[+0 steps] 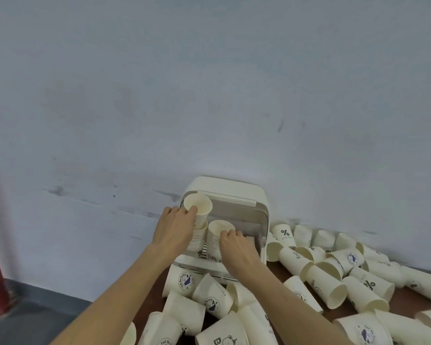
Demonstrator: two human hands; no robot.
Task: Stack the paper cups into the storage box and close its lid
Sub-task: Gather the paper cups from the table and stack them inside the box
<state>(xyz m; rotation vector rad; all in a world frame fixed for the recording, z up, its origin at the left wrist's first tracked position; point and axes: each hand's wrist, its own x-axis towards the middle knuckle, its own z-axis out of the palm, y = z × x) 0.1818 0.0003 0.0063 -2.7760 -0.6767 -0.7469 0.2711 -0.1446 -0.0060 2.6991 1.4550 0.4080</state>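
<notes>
Two hands at work: left hand (176, 226) fingers curled around a tilted paper cup (198, 204) atop the left stack (197, 239); right hand (235, 241) fingers closed on the right stack (215, 236). Both stacks stand inside the open storage box (264, 215), at the table's (408, 298) far edge against the wall (209, 83). Loose cups (334, 265) litter the table around it.

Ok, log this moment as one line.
left hand: holds cup stack | right hand: holds second stack | storage box: lid open | loose cups: many on table
</notes>
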